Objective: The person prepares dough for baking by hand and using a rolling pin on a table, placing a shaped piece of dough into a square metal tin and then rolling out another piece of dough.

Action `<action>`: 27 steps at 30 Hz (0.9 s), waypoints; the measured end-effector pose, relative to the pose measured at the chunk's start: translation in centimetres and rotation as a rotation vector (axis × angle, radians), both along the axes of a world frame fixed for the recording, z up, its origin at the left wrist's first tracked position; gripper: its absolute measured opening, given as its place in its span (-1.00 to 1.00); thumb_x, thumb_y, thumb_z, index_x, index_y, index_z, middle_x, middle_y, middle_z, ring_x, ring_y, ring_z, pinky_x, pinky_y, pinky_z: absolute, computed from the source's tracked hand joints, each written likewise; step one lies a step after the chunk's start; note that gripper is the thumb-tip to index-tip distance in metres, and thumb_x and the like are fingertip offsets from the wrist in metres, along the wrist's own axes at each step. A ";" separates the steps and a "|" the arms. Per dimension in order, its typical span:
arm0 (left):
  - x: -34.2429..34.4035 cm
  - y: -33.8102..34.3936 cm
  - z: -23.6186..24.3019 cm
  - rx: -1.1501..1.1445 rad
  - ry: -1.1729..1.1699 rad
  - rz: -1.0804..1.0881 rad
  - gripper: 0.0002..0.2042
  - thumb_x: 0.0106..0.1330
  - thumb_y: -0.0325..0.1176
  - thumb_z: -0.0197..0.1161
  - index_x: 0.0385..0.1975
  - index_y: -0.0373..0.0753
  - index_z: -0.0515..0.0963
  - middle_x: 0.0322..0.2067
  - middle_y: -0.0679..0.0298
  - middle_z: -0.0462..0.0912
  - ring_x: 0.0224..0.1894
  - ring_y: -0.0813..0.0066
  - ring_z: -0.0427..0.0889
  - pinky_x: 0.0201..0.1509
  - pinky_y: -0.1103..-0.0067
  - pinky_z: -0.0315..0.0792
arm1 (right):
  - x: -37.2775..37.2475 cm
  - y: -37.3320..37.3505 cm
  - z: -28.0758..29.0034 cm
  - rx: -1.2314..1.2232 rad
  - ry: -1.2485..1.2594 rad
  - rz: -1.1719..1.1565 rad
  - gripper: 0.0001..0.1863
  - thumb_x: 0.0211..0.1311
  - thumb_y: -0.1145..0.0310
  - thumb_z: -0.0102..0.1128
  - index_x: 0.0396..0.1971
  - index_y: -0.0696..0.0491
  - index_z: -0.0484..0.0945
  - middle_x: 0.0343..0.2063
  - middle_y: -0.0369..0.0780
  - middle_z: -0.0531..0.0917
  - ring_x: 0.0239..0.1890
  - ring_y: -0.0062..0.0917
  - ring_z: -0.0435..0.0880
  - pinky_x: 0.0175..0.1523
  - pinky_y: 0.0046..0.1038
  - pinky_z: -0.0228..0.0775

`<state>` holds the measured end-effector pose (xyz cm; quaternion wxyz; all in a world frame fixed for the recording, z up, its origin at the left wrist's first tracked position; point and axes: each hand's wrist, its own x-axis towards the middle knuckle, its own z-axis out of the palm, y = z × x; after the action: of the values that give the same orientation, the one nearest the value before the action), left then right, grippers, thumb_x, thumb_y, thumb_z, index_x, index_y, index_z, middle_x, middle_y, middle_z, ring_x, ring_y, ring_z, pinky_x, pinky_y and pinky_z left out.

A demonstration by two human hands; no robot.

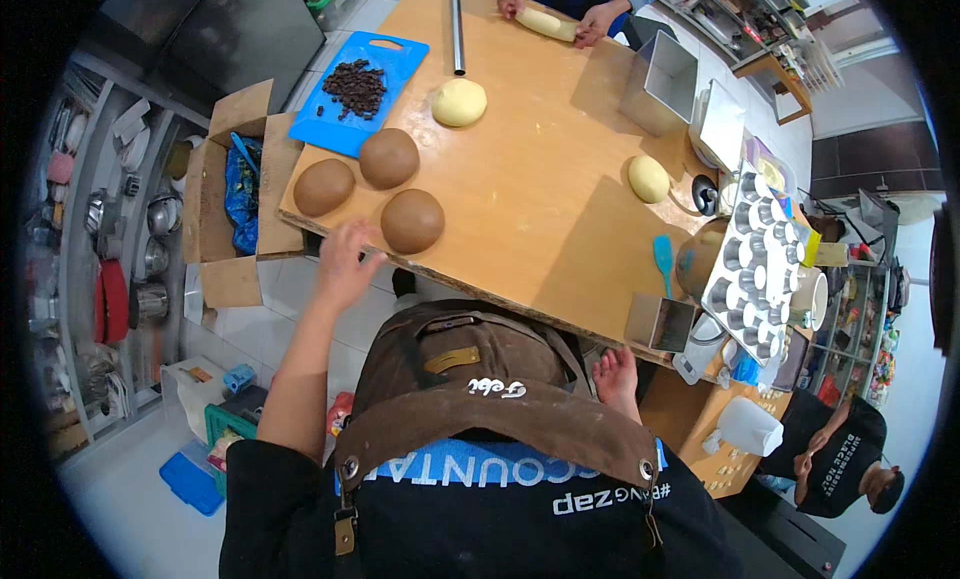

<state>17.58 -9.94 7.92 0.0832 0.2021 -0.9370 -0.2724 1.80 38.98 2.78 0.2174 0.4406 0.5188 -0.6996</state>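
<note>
Three smooth brown dough balls (412, 221) sit at the left corner of the wooden table (520, 199). My left hand (347, 263) is at the table edge just below them, fingers apart and holding nothing. Beside my brown apron (460, 379), my right hand (615, 377) hangs off the near edge, empty, with its fingers loosely spread. A pale yellow dough ball (459, 102) rests farther back, and another yellow dough ball (649, 179) lies toward the right. Across the table, a co-worker's hands (592, 24) hold the ends of a rolled yellow dough piece (545, 23).
Dark chopped pieces (354, 89) lie on a blue cutting board (400, 59), near a metal rolling pin (457, 29). To the right stand a metal loaf tin (660, 83), a teal spatula (663, 259) and a tray of small tins (750, 269). An opened cardboard box (230, 279) is left.
</note>
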 end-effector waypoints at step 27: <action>-1.6 -14.9 -9.5 -0.283 0.052 0.213 -0.28 -0.13 0.10 0.35 0.10 0.02 0.33 0.11 0.29 0.33 0.18 0.14 0.25 0.16 0.16 0.12 | 2.8 -44.5 2.6 1.172 0.896 1.945 -0.16 -0.33 0.06 0.47 0.12 -0.33 0.33 0.20 -0.15 0.23 0.17 -0.07 0.28 0.06 -0.05 0.36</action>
<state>15.93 -24.89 -1.60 0.1634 0.2794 -0.9368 -0.1326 4.61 -5.47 5.39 0.2206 -0.3801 0.8982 0.0046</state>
